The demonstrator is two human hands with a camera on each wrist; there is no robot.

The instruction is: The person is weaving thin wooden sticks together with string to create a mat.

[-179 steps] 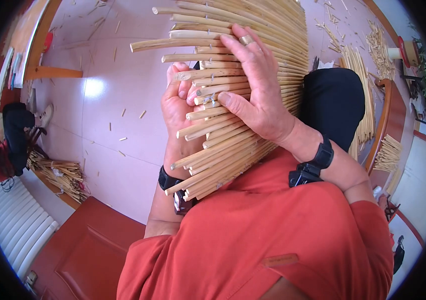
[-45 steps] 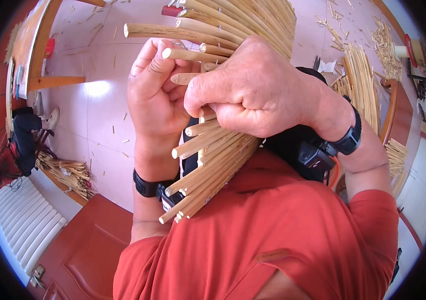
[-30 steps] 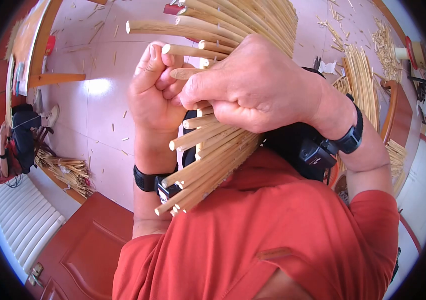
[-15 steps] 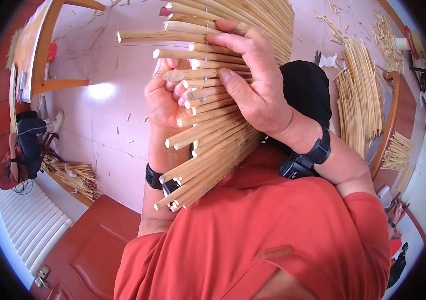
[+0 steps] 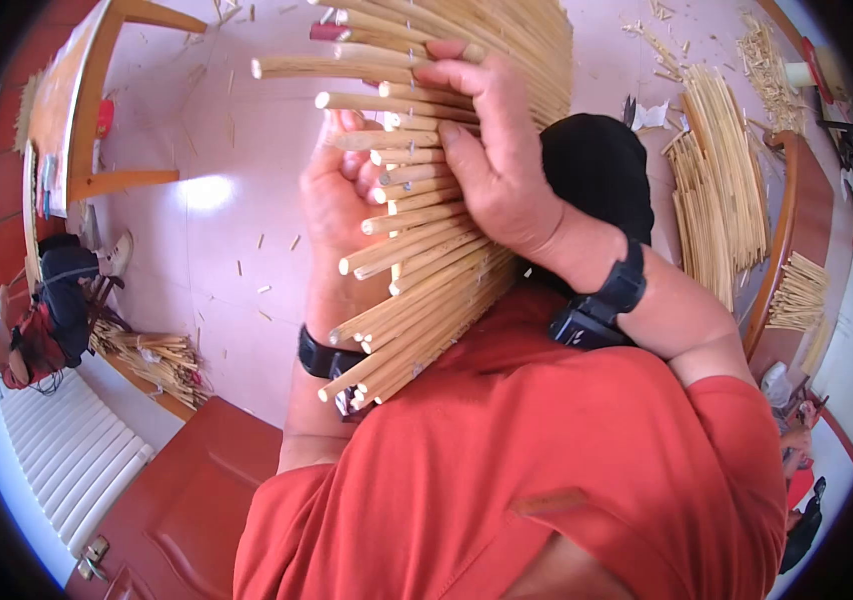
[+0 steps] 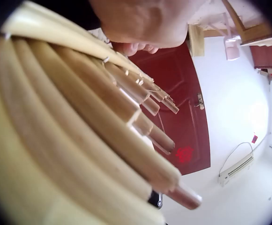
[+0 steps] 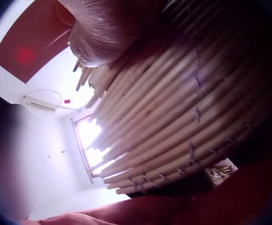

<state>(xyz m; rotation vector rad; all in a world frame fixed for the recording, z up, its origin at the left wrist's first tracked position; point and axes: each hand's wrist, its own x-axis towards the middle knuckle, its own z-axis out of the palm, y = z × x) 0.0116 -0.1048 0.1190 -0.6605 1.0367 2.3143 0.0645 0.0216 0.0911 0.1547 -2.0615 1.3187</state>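
A mat of thin wooden sticks (image 5: 447, 275), fastened with small stitches (image 7: 197, 115), slants across the person's lap, its uneven ends pointing left. Over its upper face lies the right hand (image 5: 503, 165), thumb and fingers spread and resting on the sticks near the stitched line. The left hand (image 5: 332, 205) is at the stick ends on the far side, fingers curled and partly covered by the sticks; I cannot tell what they hold. In the left wrist view, that hand (image 6: 140, 21) is above the stick row (image 6: 75, 93).
Long stick bundles (image 5: 717, 180) lie on the floor at right, beside a wooden frame (image 5: 779, 240). More sticks (image 5: 157, 360) lie at left near a seated person (image 5: 67, 290). A table (image 5: 132, 183), red door (image 5: 182, 490) and radiator (image 5: 77, 450) stand around. Stick scraps litter the floor.
The right hand, earlier a fist over the stick ends, has turned and now lies spread on the mat. The left hand has moved slightly right, in closer behind the sticks.
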